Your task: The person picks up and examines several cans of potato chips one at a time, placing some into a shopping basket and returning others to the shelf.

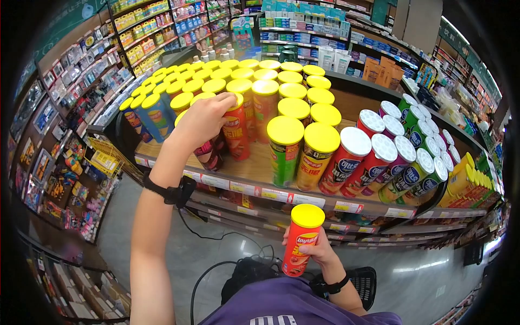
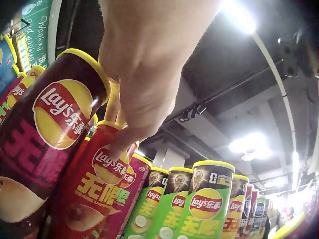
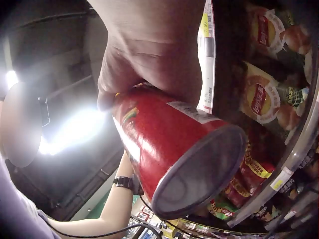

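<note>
My left hand (image 1: 200, 122) reaches over the shelf and grips a red Lay's chip can (image 1: 236, 135) near its yellow lid. In the left wrist view the fingers lie along the upper side of that can, and a dark Lay's can (image 2: 55, 119) stands right beside it. Down in front of my body, my right hand (image 1: 323, 251) holds another red Lay's can (image 1: 299, 250), yellow lid up and slightly tilted. The right wrist view shows this can's round bottom (image 3: 199, 174), with the hand wrapped around the side farther up.
Rows of yellow-lidded cans (image 1: 214, 85) crowd the shelf behind my left hand. A green can (image 1: 285, 154) stands at the shelf's front edge, with white-lidded cans (image 1: 346, 162) to its right. A price-label rail (image 1: 244, 187) runs along the front. Dark cables (image 1: 216, 265) hang below.
</note>
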Motion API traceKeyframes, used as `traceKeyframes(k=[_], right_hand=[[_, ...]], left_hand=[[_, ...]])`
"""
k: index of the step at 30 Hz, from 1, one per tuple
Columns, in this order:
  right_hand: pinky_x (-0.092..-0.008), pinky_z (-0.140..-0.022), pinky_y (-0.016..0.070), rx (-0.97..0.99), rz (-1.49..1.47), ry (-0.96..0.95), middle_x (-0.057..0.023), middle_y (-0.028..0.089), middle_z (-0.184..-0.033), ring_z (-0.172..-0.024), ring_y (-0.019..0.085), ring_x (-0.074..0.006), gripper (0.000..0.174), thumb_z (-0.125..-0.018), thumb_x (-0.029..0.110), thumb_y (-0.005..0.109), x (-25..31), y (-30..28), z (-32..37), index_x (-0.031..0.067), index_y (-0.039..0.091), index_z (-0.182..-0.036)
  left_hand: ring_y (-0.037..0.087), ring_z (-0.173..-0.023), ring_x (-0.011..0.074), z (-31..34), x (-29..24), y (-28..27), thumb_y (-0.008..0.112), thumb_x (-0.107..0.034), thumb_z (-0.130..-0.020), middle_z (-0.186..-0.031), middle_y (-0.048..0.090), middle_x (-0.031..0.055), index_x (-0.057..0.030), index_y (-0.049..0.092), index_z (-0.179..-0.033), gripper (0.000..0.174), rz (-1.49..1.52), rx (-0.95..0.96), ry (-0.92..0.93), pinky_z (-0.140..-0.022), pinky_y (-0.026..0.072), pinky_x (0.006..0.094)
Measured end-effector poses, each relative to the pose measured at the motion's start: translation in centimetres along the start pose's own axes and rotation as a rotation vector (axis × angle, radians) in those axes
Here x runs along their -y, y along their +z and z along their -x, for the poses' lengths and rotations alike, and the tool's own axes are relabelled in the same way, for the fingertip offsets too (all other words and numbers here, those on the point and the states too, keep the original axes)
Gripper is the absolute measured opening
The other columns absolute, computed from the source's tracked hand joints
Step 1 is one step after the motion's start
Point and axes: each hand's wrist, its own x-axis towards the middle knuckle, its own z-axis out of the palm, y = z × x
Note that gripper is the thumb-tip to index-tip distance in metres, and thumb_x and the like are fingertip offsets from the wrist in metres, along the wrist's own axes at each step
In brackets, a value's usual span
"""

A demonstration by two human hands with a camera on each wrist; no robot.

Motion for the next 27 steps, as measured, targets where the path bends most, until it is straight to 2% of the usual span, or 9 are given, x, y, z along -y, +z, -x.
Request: traceKeyframes(k=[7, 13, 14, 15, 18, 20, 24, 26, 27], right_hand=[[-0.0433, -0.095, 0.0603, -0.054, 0.007, -0.044, -0.0162, 0.071, -0.118, -0.107, 0.073, -0.0289, 0.074, -0.077, 0.021, 0.091, 1.0, 0.5, 1.1, 0.0004, 0.054, -0.137], [-0.0438, -0.092, 0.0616, -0.129, 0.025, -0.115, -0.0174, 0.07, -0.117, -0.104, 0.074, -0.0297, 0.073, -0.079, 0.022, 0.09, 0.9, 0.0, 1.9, -0.0007, 0.053, -0.137], [-0.0438, -0.091, 0.0619, -0.154, 0.019, -0.125, -0.0176, 0.07, -0.117, -0.103, 0.074, -0.0297, 0.072, -0.079, 0.023, 0.089, 1.0, 0.2, 2.2, -0.001, 0.053, -0.137], [-0.0409, -0.093, 0.06, -0.166, -0.007, -0.144, -0.0143, 0.072, -0.118, -0.104, 0.074, -0.0246, 0.064, -0.082, 0.022, 0.087, 1.1, 0.4, 2.5, -0.0007, 0.058, -0.134], [-0.0439, -0.089, 0.0627, -0.234, -0.13, -0.143, -0.0171, 0.07, -0.112, -0.099, 0.075, -0.0293, 0.075, -0.08, 0.024, 0.089, 2.0, 1.4, 3.1, 0.0004, 0.05, -0.139], [-0.0428, -0.087, 0.0629, -0.232, -0.096, -0.185, -0.0179, 0.069, -0.112, -0.096, 0.075, -0.029, 0.079, -0.078, 0.027, 0.088, 1.9, 1.2, 3.4, 0.0019, 0.048, -0.141], [-0.0407, -0.087, 0.0624, -0.235, -0.076, -0.181, -0.0157, 0.071, -0.112, -0.097, 0.075, -0.0273, 0.07, -0.08, 0.027, 0.086, 3.1, 2.5, 3.9, -0.0005, 0.054, -0.136], [-0.0397, -0.087, 0.0622, -0.247, -0.097, -0.16, -0.0151, 0.071, -0.113, -0.098, 0.075, -0.0262, 0.066, -0.08, 0.026, 0.086, 3.5, 3.6, 3.9, -0.0017, 0.056, -0.133], [-0.0397, -0.087, 0.0622, -0.247, -0.106, -0.15, -0.0151, 0.071, -0.113, -0.098, 0.075, -0.0262, 0.066, -0.081, 0.026, 0.085, 3.7, 4.0, 3.9, -0.0017, 0.056, -0.134]], left_hand=[[0.068, -0.113, 0.0369, 0.3, -0.5, -0.2, 0.084, -0.011, -0.081, -0.126, 0.072, 0.014, -0.0034, 0.067, -0.119, 0.043, 0.019, -0.011, -0.034, -0.097, 0.0554, 0.043], [0.07, -0.112, 0.0348, 2.5, -1.7, -1.2, 0.085, -0.013, -0.082, -0.126, 0.073, 0.0134, -0.004, 0.07, -0.118, 0.04, 0.104, -0.235, 0.016, -0.097, 0.056, 0.0413], [0.071, -0.111, 0.0338, 3.3, -2.1, -1.5, 0.086, -0.012, -0.082, -0.124, 0.074, 0.0134, -0.0036, 0.07, -0.116, 0.038, 0.16, -0.282, 0.011, -0.095, 0.0564, 0.0405], [0.072, -0.109, 0.0328, 4.2, -2.6, -2.0, 0.086, -0.012, -0.082, -0.122, 0.075, 0.0133, -0.0031, 0.071, -0.114, 0.037, 0.218, -0.325, 0.01, -0.094, 0.0567, 0.0396], [0.074, -0.091, 0.0297, 7.7, -6.2, -3.4, 0.085, -0.008, -0.082, -0.105, 0.076, 0.0134, -0.0024, 0.074, -0.105, 0.026, 0.372, -0.425, -0.042, -0.083, 0.058, 0.036], [0.074, -0.083, 0.027, 10.9, -7.7, -2.3, 0.083, -0.002, -0.081, -0.095, 0.076, 0.0141, -0.0014, 0.075, -0.098, 0.019, 0.525, -0.452, 0.009, -0.076, 0.0577, 0.0345], [0.074, -0.075, 0.0258, 16.0, -11.2, -0.3, 0.081, -0.004, -0.083, -0.083, 0.076, 0.0115, -0.0012, 0.076, -0.093, 0.011, 0.694, -0.227, -0.046, -0.071, 0.0567, 0.0331], [0.075, -0.076, 0.0243, 18.0, -12.4, 1.2, 0.079, -0.005, -0.085, -0.083, 0.077, 0.0114, 0.0002, 0.076, -0.094, 0.01, 0.865, -0.116, -0.129, -0.072, 0.0572, 0.0321], [0.076, -0.081, 0.0221, 18.9, -13.4, 1.8, 0.078, -0.005, -0.086, -0.085, 0.078, 0.0121, 0.0014, 0.077, -0.095, 0.011, 1.044, -0.056, -0.257, -0.076, 0.0581, 0.0321]])
